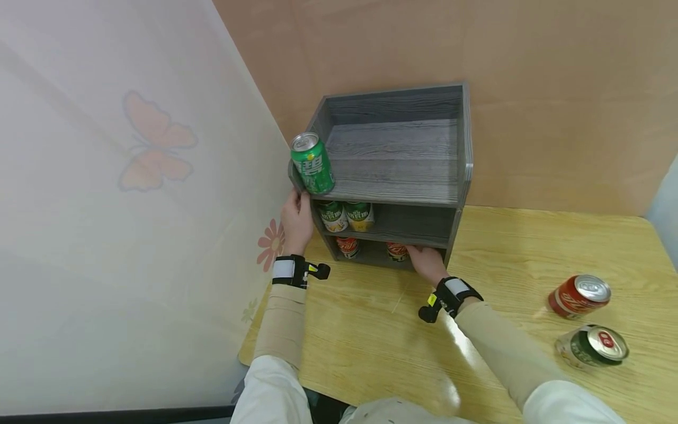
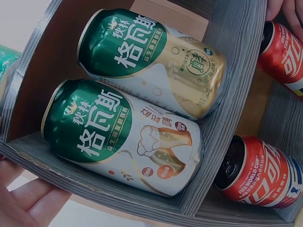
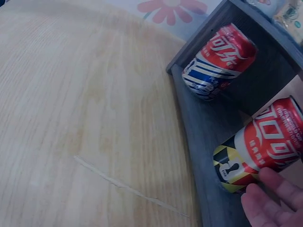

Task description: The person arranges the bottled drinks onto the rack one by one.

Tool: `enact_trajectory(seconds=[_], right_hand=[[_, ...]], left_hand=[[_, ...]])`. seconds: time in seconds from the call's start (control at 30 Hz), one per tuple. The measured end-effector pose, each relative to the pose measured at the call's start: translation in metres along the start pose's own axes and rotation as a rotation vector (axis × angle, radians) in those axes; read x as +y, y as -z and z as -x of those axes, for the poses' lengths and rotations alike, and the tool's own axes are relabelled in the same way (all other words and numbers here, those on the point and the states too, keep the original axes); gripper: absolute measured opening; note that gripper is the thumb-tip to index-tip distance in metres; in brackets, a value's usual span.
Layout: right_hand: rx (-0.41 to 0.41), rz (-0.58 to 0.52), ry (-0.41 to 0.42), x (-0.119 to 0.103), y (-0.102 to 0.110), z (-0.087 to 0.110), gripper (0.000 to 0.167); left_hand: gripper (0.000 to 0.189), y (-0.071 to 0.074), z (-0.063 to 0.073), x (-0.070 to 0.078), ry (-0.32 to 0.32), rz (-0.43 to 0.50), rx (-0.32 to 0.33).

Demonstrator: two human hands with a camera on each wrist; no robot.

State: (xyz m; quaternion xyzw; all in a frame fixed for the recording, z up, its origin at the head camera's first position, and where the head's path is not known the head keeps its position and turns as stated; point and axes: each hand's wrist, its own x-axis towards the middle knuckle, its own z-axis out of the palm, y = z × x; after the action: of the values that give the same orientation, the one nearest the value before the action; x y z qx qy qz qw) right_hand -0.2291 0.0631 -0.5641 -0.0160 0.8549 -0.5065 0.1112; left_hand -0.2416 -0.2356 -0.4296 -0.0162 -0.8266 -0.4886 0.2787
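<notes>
A grey wooden shelf unit [image 1: 394,200] stands on the table. My left hand [image 1: 296,222] holds its left side at the front edge, just below a green soda can [image 1: 313,168] on the top tier. Two green-topped drink cans, one white [image 2: 123,137] and one gold [image 2: 151,64], stand in the middle tier. On the bottom tier are two red cola cans, one by the left wall [image 3: 218,61] and one farther right [image 3: 260,144]. My right hand [image 1: 428,263] reaches into that tier, and its extended fingers [image 3: 272,184] touch the right cola can's side.
Another red cola can [image 1: 578,296] stands on the table [image 1: 508,247] at the right, beside a green-and-gold can [image 1: 590,347]. A white wall [image 1: 159,265] with butterfly and flower pictures rises close on the left. A brown wall [image 1: 561,118] stands behind the shelf unit.
</notes>
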Motion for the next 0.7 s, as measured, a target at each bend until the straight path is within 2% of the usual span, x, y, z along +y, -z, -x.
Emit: enact_trajectory(seconds=[0.13,0.37,0.7], right_hand=[[-0.011,0.038,0.028,-0.001,0.002,-0.001,0.072],[-0.028,-0.05,0.044,-0.006,-0.001,-0.005,0.073],[-0.011,-0.088,0.021,-0.02,-0.015,-0.008,0.063]], left_hand=[[0.031,0.0,0.0,0.001,0.003,-0.001,0.001],[0.03,0.0,0.0,0.002,0.018,-0.003,0.002],[0.031,0.0,0.0,0.004,0.035,-0.018,0.002]])
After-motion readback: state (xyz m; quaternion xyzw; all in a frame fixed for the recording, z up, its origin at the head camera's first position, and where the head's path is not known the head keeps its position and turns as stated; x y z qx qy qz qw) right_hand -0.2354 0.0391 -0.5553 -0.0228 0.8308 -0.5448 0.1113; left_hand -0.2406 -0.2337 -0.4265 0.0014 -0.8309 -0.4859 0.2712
